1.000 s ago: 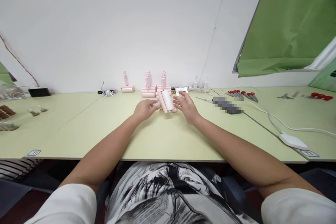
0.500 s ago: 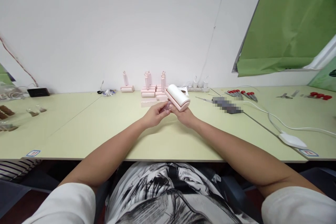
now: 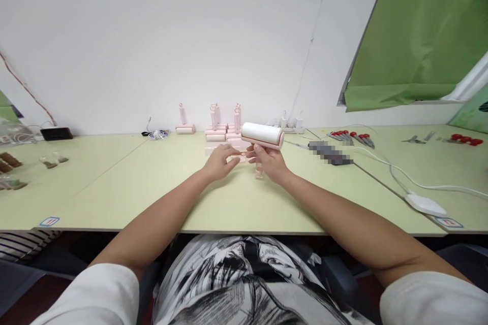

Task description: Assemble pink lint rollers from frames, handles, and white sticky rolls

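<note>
One spare pink roller (image 3: pixel 185 130) stands alone at left, unmoved, while the left hand (image 3: pixel 221 161), half curled, has drawn slightly leftward, its hold impossible to tell. One lint roller (image 3: pixel 263 134), turned nearly level since the earlier frame, sits atop the right hand (image 3: pixel 271 162), whose fingers grip it below the white roll.

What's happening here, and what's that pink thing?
Someone at a desk is holding a pink-and-white roller up in their right hand, with the white part on top. Their left hand is close beside it, but I can't tell if it's holding anything. More rollers like it stand by the wall with their handles up, and one sits apart on the left.
</note>
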A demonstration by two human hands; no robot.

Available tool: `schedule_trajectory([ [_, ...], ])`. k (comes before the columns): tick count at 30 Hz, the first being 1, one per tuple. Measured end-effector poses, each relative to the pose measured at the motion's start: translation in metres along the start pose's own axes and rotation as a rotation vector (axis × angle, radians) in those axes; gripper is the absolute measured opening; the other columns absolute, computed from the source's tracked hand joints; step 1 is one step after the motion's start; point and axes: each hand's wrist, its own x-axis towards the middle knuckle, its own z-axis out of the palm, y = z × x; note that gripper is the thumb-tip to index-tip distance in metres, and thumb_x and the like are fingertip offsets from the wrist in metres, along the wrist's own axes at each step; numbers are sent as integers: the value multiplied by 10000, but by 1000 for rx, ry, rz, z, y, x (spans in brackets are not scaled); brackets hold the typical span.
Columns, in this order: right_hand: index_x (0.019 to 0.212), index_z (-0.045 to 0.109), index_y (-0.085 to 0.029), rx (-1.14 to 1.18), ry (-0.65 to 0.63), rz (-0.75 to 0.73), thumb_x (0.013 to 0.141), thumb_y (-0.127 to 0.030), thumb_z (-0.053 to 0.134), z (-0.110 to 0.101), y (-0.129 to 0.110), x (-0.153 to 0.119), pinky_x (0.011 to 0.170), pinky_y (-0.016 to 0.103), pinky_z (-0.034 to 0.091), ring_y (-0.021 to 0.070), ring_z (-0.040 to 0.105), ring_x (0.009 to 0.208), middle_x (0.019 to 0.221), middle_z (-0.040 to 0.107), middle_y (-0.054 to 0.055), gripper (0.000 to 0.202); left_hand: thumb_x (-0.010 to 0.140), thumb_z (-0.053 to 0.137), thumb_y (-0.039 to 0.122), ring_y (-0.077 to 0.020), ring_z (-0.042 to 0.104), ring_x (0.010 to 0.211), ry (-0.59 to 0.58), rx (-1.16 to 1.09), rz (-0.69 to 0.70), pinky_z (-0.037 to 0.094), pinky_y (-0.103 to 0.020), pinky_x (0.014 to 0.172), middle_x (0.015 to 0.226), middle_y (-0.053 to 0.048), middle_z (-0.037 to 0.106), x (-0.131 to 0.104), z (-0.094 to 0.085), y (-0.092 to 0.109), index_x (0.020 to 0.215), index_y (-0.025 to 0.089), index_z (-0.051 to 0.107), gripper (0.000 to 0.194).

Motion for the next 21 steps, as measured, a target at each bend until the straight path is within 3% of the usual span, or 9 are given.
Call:
schedule_trajectory([
  [3,908,642,-186,-45,-11,18,739,-635,652,0,-2,-1,672,356,579,203,669,799,913,678,73,480,871,538,352,-286,509,1188,38,203,-178,390,-445,1024,1262,-84,628,4,-3,-27,1166,216,673,352],
  [8,874,628,-187,-69,-47,8,742,-627,646,1,-1,-1,659,343,565,192,659,769,924,671,78,460,852,516,295,-311,381,1341,-59,322,-358,320,-491,1088,1462,-61,489,6,1,-60,1308,251,582,463],
  [11,866,626,-188,-71,-46,3,741,-639,642,1,0,-1,653,339,566,181,648,739,917,671,77,468,843,526,374,-340,280,1405,-153,380,-434,284,-525,1097,1546,-78,369,5,3,-66,1422,256,453,595],
  [13,851,629,-185,-74,-38,3,742,-638,643,1,-1,-1,646,340,566,178,643,716,884,671,74,466,841,515,429,-355,295,1387,-186,422,-470,303,-526,1073,1528,-105,384,5,2,-65,1445,244,412,640],
  [18,758,627,-175,-136,-44,23,787,-621,600,1,-6,-4,523,284,513,150,588,578,650,618,37,448,881,438,444,-357,457,1215,17,551,-551,365,-488,991,1267,-171,577,6,-6,-62,1274,187,589,493],
  [21,689,596,-179,-158,-49,19,785,-633,592,1,-8,-6,424,256,444,131,529,489,566,571,17,464,852,481,497,-361,478,1215,-61,523,-610,372,-479,991,1290,-176,563,5,-10,-65,1284,195,579,537],
])
